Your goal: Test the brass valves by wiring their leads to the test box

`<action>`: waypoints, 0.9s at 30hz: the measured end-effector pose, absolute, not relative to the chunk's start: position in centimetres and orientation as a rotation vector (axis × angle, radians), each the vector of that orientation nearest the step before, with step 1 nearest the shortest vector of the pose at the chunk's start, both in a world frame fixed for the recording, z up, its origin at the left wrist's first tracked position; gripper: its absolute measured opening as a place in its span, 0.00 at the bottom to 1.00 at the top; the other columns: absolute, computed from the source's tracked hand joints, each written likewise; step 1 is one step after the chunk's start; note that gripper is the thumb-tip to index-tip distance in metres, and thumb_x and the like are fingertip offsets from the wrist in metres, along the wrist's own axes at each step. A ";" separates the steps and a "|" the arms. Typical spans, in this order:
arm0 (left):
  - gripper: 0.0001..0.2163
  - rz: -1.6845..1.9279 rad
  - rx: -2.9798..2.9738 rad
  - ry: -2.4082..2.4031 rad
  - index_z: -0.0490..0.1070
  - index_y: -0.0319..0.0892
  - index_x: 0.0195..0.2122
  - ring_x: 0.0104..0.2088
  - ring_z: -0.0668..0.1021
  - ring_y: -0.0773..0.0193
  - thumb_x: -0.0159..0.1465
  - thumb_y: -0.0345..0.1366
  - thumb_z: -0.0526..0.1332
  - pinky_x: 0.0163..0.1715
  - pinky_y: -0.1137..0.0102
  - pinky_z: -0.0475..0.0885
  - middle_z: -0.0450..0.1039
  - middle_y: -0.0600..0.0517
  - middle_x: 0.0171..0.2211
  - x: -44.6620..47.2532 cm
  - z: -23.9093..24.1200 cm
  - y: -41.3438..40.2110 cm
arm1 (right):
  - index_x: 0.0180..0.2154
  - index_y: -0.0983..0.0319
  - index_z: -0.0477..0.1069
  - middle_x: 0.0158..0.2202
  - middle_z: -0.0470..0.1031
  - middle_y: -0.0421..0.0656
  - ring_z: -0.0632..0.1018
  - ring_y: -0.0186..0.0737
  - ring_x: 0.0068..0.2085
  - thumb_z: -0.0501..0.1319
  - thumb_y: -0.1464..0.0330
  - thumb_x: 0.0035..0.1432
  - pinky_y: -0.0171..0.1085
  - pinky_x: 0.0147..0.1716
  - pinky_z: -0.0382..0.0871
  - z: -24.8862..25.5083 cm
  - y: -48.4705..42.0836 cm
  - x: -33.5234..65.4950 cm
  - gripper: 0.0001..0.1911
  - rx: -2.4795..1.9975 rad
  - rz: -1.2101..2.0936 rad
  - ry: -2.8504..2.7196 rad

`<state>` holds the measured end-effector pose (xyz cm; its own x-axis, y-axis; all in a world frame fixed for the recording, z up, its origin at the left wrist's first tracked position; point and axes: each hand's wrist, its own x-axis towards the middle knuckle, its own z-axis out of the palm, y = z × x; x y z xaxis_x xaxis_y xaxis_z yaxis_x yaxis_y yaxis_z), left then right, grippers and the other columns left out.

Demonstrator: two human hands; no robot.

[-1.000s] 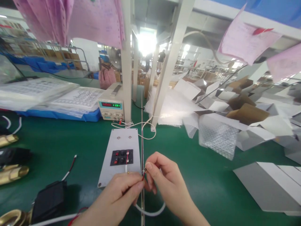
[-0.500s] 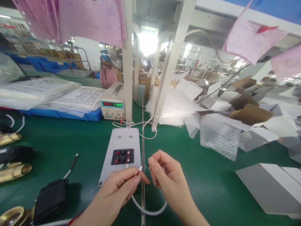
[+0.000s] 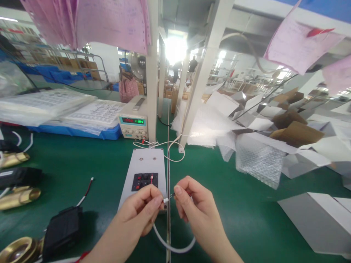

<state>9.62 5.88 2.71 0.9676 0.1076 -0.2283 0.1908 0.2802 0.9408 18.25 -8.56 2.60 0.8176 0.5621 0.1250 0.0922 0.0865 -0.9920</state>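
Between the thumb and fingers of my left hand [image 3: 145, 210], a small white plug connector [image 3: 165, 200] is pinched, pointing right. Opposite it, my right hand [image 3: 192, 204] pinches a thin dark wire end [image 3: 172, 195] whose bare tips face the connector; a small gap seems to lie between them. A white cable [image 3: 175, 250] loops below both hands. Behind the left hand lies a grey panel [image 3: 146, 155] with a black terminal block [image 3: 145, 178] bearing red tabs and a red wire. My left fingers hide part of the panel.
A bench power supply [image 3: 134, 122] with lit digits stands behind the panel. Black-boxed brass valves [image 3: 63, 230] lie on the left, one with a white-tipped lead. Bubble wrap [image 3: 259, 159] and open white cartons [image 3: 315, 219] are on the right. A metal post [image 3: 152, 91] rises ahead.
My left fingers have closed in around the connector, which now points more level toward the wire end. The right hand has barely moved. The whole view has shifted slightly.
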 end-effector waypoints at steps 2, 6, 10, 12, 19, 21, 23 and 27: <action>0.25 -0.024 1.355 0.270 0.65 0.43 0.31 0.19 0.51 0.75 0.62 0.62 0.65 0.20 0.75 0.46 0.51 0.64 0.19 9.4 2.8 5.9 | 0.28 0.59 0.66 0.18 0.61 0.34 0.61 0.33 0.19 0.64 0.36 0.63 0.32 0.17 0.54 2.5 -8.5 18.2 0.33 -1.461 0.369 -0.550; 0.17 0.143 1.549 0.345 0.71 0.42 0.30 0.22 0.55 0.72 0.65 0.51 0.65 0.21 0.74 0.50 0.54 0.60 0.21 9.0 3.4 5.9 | 0.29 0.59 0.67 0.18 0.61 0.33 0.62 0.33 0.19 0.65 0.42 0.65 0.32 0.18 0.54 2.5 -8.3 18.2 0.29 -1.417 0.349 -0.532; 0.13 0.257 1.603 0.339 0.73 0.42 0.28 0.22 0.58 0.71 0.64 0.45 0.64 0.23 0.75 0.57 0.59 0.58 0.22 9.1 3.8 5.8 | 0.29 0.59 0.67 0.19 0.62 0.33 0.62 0.33 0.19 0.64 0.55 0.68 0.32 0.19 0.55 2.5 -8.3 18.2 0.19 -1.429 0.294 -0.551; 0.13 0.277 1.621 0.286 0.73 0.42 0.27 0.22 0.60 0.70 0.64 0.44 0.64 0.24 0.75 0.61 0.61 0.58 0.22 9.3 3.8 5.9 | 0.29 0.59 0.68 0.19 0.62 0.34 0.63 0.34 0.20 0.62 0.60 0.68 0.32 0.19 0.55 2.3 -8.4 18.1 0.15 -1.474 0.234 -0.572; 0.12 0.334 1.640 0.258 0.73 0.42 0.27 0.25 0.67 0.69 0.65 0.43 0.63 0.25 0.75 0.62 0.65 0.56 0.24 9.3 2.7 6.3 | 0.29 0.58 0.68 0.21 0.64 0.34 0.65 0.34 0.21 0.60 0.64 0.68 0.33 0.20 0.57 1.9 -8.3 17.7 0.13 -1.530 0.098 -0.641; 0.12 0.358 1.626 0.254 0.73 0.42 0.28 0.25 0.66 0.69 0.66 0.43 0.63 0.25 0.76 0.62 0.65 0.57 0.24 9.3 2.3 6.4 | 0.29 0.59 0.68 0.21 0.65 0.34 0.65 0.34 0.21 0.60 0.65 0.68 0.33 0.20 0.57 2.0 -8.3 17.6 0.13 -1.527 0.103 -0.655; 0.12 0.350 1.618 0.253 0.73 0.42 0.29 0.25 0.67 0.69 0.66 0.43 0.63 0.25 0.75 0.62 0.65 0.57 0.25 9.2 2.1 6.4 | 0.28 0.58 0.68 0.20 0.65 0.34 0.65 0.33 0.20 0.60 0.65 0.68 0.33 0.20 0.56 2.1 -8.2 17.7 0.13 -1.524 0.091 -0.671; 0.12 0.349 1.609 0.243 0.73 0.42 0.28 0.25 0.66 0.69 0.66 0.43 0.63 0.25 0.75 0.61 0.64 0.56 0.24 9.1 2.0 6.3 | 0.28 0.58 0.68 0.21 0.67 0.35 0.66 0.34 0.21 0.59 0.67 0.68 0.33 0.21 0.57 2.1 -8.2 17.7 0.14 -1.561 0.065 -0.712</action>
